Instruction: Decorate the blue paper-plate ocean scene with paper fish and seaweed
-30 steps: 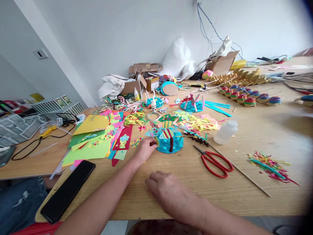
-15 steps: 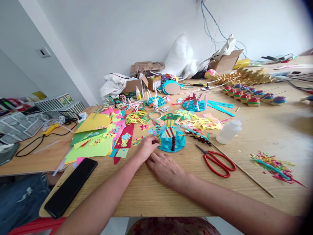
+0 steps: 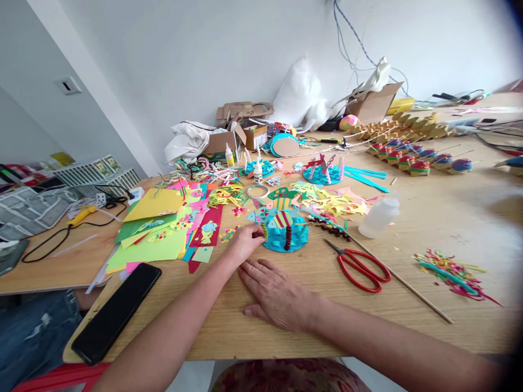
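A blue paper-covered disc (image 3: 299, 240) stands on the table in front of me, bearing several paper fish. One striped fish (image 3: 281, 219) tops a dark brown twisted pipe cleaner (image 3: 288, 238). At the disc's left edge rises a green pipe cleaner (image 3: 265, 231), and my left hand (image 3: 247, 243) pinches it between closed fingertips, which partly hide it. My right hand (image 3: 280, 296) lies palm down on the tabletop just nearer to me, its fingers stretched and thumb apart, holding nothing.
Red-handled scissors (image 3: 362, 269), a thin wooden stick (image 3: 408, 287) and a translucent bottle (image 3: 379, 219) lie or stand to the right. Coloured paper sheets (image 3: 151, 247) and a black phone (image 3: 118, 313) are on the left. More blue discs (image 3: 324, 174), glue bottles (image 3: 258, 173) and boxes stand farther back.
My right hand has drawn back toward me from beside the left one and flattened on the table, thumb spread. My left hand keeps its pinch at the disc's edge.
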Demonstrator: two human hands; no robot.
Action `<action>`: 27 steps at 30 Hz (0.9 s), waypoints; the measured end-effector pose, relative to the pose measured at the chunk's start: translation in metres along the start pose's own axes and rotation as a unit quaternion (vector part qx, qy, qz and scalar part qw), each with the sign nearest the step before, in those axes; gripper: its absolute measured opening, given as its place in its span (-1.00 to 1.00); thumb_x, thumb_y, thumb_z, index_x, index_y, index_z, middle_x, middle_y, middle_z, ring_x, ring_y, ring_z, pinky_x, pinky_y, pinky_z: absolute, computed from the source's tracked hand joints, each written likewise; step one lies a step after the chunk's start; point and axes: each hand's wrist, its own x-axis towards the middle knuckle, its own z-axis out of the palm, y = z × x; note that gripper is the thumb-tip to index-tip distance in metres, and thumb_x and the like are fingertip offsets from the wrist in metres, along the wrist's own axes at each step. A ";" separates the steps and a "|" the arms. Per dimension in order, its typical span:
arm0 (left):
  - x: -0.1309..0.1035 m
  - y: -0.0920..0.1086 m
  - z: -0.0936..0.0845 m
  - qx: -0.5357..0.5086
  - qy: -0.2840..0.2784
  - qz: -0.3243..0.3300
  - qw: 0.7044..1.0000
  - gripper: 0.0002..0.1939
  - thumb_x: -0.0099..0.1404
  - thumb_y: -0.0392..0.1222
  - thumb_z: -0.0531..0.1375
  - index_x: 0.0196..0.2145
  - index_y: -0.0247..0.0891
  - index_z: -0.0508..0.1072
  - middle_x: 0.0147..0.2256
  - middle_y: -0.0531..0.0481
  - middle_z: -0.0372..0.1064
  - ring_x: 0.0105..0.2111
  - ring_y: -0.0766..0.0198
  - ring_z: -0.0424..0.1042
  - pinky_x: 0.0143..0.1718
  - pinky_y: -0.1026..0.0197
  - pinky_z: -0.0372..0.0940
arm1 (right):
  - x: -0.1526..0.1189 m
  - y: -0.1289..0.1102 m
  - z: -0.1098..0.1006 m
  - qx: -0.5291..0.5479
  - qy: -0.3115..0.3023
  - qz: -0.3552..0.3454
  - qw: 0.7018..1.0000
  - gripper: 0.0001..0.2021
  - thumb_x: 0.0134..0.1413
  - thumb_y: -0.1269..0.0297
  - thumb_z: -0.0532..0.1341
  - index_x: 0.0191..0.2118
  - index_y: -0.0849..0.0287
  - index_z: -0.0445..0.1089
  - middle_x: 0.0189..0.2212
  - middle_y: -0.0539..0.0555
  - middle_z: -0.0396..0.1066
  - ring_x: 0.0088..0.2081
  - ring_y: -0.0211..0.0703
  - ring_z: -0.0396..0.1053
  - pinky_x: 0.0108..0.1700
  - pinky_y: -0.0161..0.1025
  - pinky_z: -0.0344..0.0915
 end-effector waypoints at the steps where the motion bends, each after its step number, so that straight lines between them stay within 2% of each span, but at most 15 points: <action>1: 0.000 0.000 0.000 0.000 -0.001 -0.001 1.000 -0.97 0.01 -0.37 0.20 -0.53 -0.31 0.42 -0.55 0.12 0.35 -0.49 0.37 0.32 -0.43 0.36 0.17 | 0.005 0.002 0.002 0.007 -0.004 -0.001 1.000 -0.31 0.09 -0.05 -0.01 0.19 0.40 0.00 0.16 0.34 0.05 0.19 0.05 -0.05 0.19 -0.02 -0.14; 6: 0.003 -0.001 -0.001 0.005 -0.010 -0.005 1.000 -0.98 0.00 -0.36 0.21 -0.53 -0.30 0.42 -0.57 0.13 0.34 -0.50 0.37 0.31 -0.45 0.36 0.17 | 0.013 0.007 0.006 0.027 -0.021 -0.001 0.999 -0.25 0.07 -0.12 -0.04 0.23 0.36 -0.06 0.20 0.33 -0.01 0.23 0.08 -0.16 0.22 0.04 -0.30; 11: 0.001 0.002 -0.003 0.008 -0.011 0.000 1.000 -0.98 0.01 -0.34 0.20 -0.54 -0.30 0.41 -0.57 0.13 0.34 -0.50 0.36 0.31 -0.43 0.35 0.16 | 0.003 0.004 0.004 0.036 -0.038 -0.001 0.999 -0.22 0.08 -0.15 -0.13 0.23 0.42 -0.09 0.21 0.38 -0.07 0.24 0.10 -0.20 0.21 0.08 -0.28; 18: 0.001 0.005 -0.005 0.009 -0.016 -0.004 1.000 -0.98 0.01 -0.34 0.20 -0.54 -0.30 0.40 -0.57 0.13 0.32 -0.50 0.36 0.31 -0.45 0.35 0.18 | 0.017 0.004 0.002 0.020 -0.004 -0.010 1.000 -0.25 0.07 -0.12 -0.04 0.22 0.38 -0.05 0.21 0.33 -0.05 0.25 0.01 -0.24 0.23 0.02 -0.31; 22: 0.001 0.005 -0.005 0.008 -0.022 0.001 1.000 -0.99 0.01 -0.34 0.20 -0.53 -0.30 0.40 -0.55 0.12 0.34 -0.49 0.35 0.32 -0.43 0.34 0.19 | 0.012 0.004 0.003 0.032 -0.016 -0.012 0.999 -0.21 0.08 -0.15 -0.10 0.24 0.42 -0.13 0.22 0.36 -0.09 0.25 0.03 -0.24 0.22 0.06 -0.28; 27: 0.001 0.004 -0.005 0.015 -0.017 0.003 1.000 -0.99 0.01 -0.34 0.18 -0.53 -0.31 0.41 -0.56 0.11 0.33 -0.49 0.34 0.32 -0.44 0.34 0.19 | 0.017 0.001 0.000 0.023 0.005 -0.005 1.000 -0.25 0.06 -0.13 -0.04 0.22 0.37 -0.04 0.20 0.33 -0.02 0.25 0.07 -0.23 0.22 0.06 -0.31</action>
